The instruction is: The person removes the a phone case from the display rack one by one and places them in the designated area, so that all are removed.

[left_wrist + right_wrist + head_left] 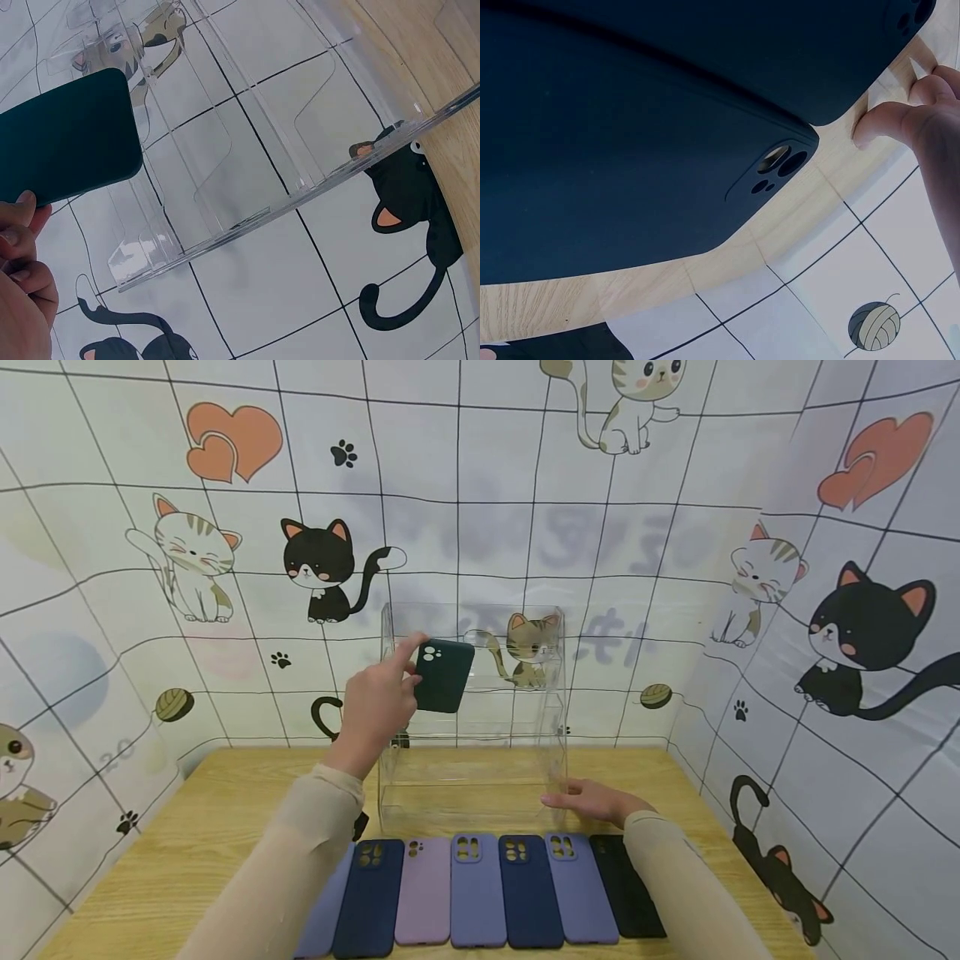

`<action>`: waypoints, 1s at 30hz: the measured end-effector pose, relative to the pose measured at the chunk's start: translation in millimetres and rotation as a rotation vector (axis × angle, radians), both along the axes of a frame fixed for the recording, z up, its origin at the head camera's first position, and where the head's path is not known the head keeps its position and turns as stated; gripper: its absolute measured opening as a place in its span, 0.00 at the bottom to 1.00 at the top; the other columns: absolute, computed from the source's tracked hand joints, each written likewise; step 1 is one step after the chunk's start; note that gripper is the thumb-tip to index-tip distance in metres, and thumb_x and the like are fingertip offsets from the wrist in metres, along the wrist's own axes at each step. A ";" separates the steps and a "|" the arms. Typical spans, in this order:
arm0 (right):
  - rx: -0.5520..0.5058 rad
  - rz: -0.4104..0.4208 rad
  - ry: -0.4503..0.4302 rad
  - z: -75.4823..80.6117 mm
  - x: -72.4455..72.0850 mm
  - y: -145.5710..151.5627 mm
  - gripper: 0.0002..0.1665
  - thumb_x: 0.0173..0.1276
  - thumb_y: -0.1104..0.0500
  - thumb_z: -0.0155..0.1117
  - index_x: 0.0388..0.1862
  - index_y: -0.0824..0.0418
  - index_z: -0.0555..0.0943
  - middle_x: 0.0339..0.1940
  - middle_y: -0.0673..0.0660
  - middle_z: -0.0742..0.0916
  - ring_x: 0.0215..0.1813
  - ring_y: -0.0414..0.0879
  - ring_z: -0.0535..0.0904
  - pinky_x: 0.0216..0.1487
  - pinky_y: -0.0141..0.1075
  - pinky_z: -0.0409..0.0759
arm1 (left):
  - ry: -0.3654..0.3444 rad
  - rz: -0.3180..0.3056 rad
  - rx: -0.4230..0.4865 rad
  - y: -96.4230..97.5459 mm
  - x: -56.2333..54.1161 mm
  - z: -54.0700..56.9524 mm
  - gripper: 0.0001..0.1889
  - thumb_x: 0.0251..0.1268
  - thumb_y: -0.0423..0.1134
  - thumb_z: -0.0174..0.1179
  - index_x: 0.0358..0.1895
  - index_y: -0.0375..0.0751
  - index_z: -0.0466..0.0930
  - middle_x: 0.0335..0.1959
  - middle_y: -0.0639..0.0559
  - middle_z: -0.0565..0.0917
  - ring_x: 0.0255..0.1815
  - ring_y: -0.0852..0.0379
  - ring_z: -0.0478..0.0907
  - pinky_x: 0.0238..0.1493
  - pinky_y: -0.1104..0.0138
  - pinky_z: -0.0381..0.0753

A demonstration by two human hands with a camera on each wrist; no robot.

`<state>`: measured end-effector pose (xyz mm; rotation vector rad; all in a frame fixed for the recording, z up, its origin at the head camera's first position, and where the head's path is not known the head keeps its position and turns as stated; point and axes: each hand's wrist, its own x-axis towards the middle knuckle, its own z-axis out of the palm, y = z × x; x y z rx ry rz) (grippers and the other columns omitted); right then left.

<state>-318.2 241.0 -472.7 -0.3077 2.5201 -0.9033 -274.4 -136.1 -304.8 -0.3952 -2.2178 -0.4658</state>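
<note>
A dark green phone case [447, 681] is pinched in my left hand [381, 700], raised in front of a clear tiered display rack [472, 817]. Its camera holes are at the upper left in the head view. The left wrist view shows the green case [71, 139] beside the rack's clear side edge [300, 198], apart from the table. Low at the rack's right front corner, my right hand [596, 802] grips the clear side with thumb and fingers. My right forearm passes over a black phone case [628, 889] on the table.
Along the front lies a row of phone cases: navy [369, 902], pink [423, 893] and lavender [478, 893] among them. The left sleeve partly covers the row's left end. Patterned cloth walls [465, 552] surround the wooden table [247, 785] at the back and sides.
</note>
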 end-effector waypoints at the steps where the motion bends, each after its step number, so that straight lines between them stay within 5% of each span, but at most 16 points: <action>1: 0.000 0.000 0.000 -0.2 -0.1 -0.1 0.63 0.68 0.22 0.63 0.88 0.57 0.58 0.85 0.70 0.67 0.85 0.72 0.60 0.78 0.70 0.65 | 0.008 -0.003 -0.003 0.5 1.5 -1.0 0.29 0.73 0.31 0.65 0.73 0.54 0.71 0.40 0.48 0.93 0.11 0.58 0.62 0.15 0.67 0.58; 8: -0.009 -0.001 -0.001 0.1 0.0 -0.6 0.63 0.69 0.22 0.63 0.88 0.59 0.58 0.85 0.71 0.66 0.85 0.73 0.60 0.78 0.70 0.65 | -0.002 0.001 0.032 0.6 10.0 -6.6 0.31 0.71 0.31 0.68 0.74 0.53 0.70 0.40 0.47 0.94 0.11 0.57 0.61 0.16 0.68 0.56; 20: -0.030 0.002 -0.012 -0.4 1.5 0.4 0.63 0.69 0.23 0.63 0.88 0.59 0.57 0.86 0.71 0.64 0.85 0.73 0.59 0.78 0.70 0.65 | -0.243 0.000 0.088 3.2 31.0 -14.4 0.35 0.70 0.31 0.68 0.75 0.59 0.67 0.43 0.47 0.95 0.12 0.57 0.60 0.17 0.68 0.58; 30: -0.030 -0.004 -0.020 2.0 3.0 -0.2 0.63 0.69 0.24 0.64 0.88 0.59 0.57 0.86 0.72 0.64 0.85 0.74 0.58 0.78 0.71 0.65 | -0.276 -0.021 0.181 2.1 43.4 -29.9 0.35 0.67 0.29 0.69 0.75 0.58 0.70 0.41 0.45 0.95 0.10 0.58 0.61 0.16 0.68 0.55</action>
